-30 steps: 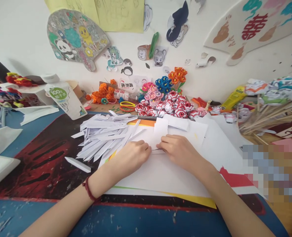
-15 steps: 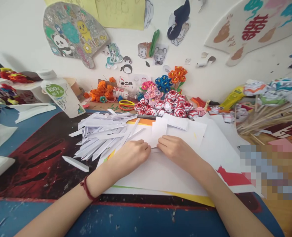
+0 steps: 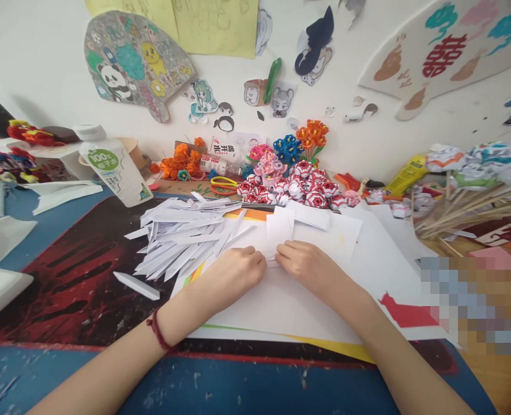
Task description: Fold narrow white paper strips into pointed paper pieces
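My left hand (image 3: 243, 268) and my right hand (image 3: 299, 260) face each other over a stack of white paper sheets (image 3: 277, 311). Both have their fingers curled closed, pinching a narrow strip of white paper (image 3: 271, 264) that shows in the small gap between them. Most of the strip is hidden by my fingers. Just beyond my right hand lie small white paper pieces (image 3: 280, 223), partly overlapping. To the left of my left hand is a heap of folded white paper strips (image 3: 181, 230), with one loose folded strip (image 3: 136, 285) apart from it on the dark mat.
A white bottle (image 3: 116, 167) stands at back left. Red-and-white paper flowers (image 3: 307, 187) and blue flowers (image 3: 287, 150) line the wall. Thin sticks (image 3: 446, 207) and a yellow box (image 3: 406, 176) are at right. The black-and-red mat (image 3: 74, 276) covers the blue table (image 3: 221, 383).
Both hands stay pinched on the strip, with barely any movement. The whole view has shifted slightly, so the wall and objects sit a little lower and further right.
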`<state>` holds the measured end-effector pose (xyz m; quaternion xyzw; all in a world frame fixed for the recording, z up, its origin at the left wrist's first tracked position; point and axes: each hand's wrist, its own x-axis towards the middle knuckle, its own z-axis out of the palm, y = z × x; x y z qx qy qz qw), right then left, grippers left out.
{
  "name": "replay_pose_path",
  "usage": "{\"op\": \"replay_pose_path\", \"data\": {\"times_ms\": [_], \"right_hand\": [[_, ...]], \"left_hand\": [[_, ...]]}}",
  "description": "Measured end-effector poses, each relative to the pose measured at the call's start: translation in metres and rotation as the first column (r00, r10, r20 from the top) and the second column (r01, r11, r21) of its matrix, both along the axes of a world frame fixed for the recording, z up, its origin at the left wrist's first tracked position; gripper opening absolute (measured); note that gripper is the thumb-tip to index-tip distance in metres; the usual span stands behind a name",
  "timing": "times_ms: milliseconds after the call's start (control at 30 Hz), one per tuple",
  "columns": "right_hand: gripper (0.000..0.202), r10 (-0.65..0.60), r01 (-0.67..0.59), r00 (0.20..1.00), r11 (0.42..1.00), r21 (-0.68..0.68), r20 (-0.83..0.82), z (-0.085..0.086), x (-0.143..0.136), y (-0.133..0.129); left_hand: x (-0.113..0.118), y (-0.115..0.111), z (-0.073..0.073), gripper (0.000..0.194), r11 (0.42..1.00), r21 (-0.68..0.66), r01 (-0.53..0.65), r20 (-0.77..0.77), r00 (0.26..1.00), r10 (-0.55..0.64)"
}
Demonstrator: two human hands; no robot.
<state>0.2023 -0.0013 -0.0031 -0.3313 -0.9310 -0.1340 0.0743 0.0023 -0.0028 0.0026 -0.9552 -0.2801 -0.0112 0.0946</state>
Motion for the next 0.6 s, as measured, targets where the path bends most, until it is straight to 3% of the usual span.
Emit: {"op": "replay_pose_path", "data": {"times_ms": [467, 600], "right_hand": [[0.025, -0.210, 0.214, 0.976, 0.973, -0.086, 0.048, 0.0021, 0.0039, -0.0014], [0.029, -0.245, 0.230, 0.964, 0.963, -0.140, -0.104, 0.0003, 0.0074, 0.0029]], "left_hand": [[-0.0002, -0.0008, -0.0028, 0.014, 0.999, 0.029, 0.013, 0.019, 1.000, -0.013], [-0.0011, 0.0002, -0.0010, 0.014, 1.000, 0.011, 0.006, 0.026, 1.000, -0.006]]}}
